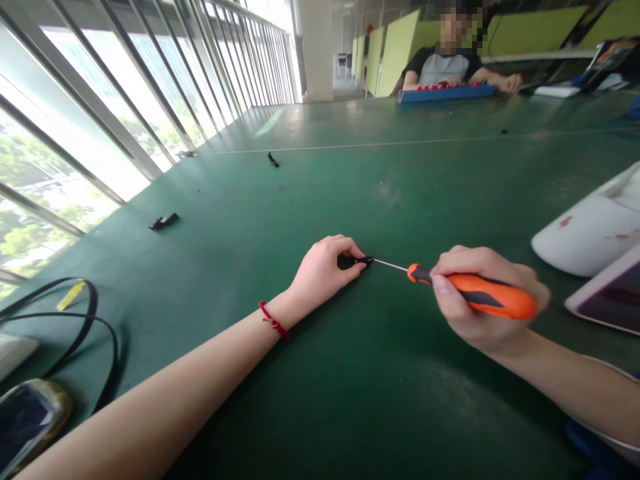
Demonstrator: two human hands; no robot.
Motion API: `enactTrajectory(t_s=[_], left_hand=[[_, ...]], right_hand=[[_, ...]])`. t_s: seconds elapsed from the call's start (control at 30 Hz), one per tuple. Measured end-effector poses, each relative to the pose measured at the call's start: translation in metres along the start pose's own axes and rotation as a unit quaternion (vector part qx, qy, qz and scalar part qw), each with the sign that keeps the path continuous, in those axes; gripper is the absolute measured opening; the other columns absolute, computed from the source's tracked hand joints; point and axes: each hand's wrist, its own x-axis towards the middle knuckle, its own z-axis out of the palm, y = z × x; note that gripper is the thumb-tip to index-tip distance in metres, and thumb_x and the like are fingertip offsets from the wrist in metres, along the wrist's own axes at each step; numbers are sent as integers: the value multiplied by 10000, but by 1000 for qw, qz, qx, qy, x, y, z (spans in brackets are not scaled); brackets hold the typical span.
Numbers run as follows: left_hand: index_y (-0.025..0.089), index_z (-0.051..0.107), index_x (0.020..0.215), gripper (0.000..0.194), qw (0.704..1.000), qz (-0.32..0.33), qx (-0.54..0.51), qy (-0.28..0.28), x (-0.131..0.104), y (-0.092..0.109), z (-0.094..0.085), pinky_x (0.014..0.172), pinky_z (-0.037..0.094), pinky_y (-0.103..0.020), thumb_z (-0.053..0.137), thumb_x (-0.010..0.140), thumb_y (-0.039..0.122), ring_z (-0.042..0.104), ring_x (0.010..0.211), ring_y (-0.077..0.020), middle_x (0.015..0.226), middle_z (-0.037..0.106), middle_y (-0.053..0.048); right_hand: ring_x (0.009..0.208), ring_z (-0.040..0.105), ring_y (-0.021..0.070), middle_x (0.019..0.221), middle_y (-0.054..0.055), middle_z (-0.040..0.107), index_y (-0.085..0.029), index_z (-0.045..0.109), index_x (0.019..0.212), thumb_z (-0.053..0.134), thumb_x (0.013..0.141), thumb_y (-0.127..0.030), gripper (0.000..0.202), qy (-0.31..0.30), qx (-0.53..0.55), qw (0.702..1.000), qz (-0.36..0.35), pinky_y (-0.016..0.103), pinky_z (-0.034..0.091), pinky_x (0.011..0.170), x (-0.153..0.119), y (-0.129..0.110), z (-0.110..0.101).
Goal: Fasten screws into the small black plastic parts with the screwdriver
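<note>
Between the thumb and fingers of my left hand [327, 263] is a small black part [364, 260], pinched low over the green table [240, 267]. Its exact kind is too small to make out. My right hand [493, 293] is wrapped round the orange and black handle of a screwdriver [500, 299]. The thin metal shaft points left, and its tip meets the black part at my left fingertips. A red cord bracelet [274, 321] circles my left wrist.
Two small black pieces [164, 222] [273, 160] lie at the far left. A black cable [93, 300] and a phone [33, 420] are near left. At right are a white object [590, 227] and a tablet-like device [610, 293]. Across the table sits a person [445, 67] behind a blue tray [447, 95].
</note>
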Motion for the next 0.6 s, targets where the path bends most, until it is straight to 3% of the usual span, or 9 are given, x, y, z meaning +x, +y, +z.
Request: enactTrajectory(t_s=[0.6], left_hand=[[177, 647, 809, 70, 1000, 3, 19, 3, 0, 1, 1, 760, 472, -298, 600, 761, 197, 592, 815, -162, 846, 664, -16]], right_hand=[[508, 510, 90, 638, -23, 571, -208, 558, 742, 616, 700, -67, 158, -9, 0, 1000, 5, 280, 412, 440, 1, -1, 1]])
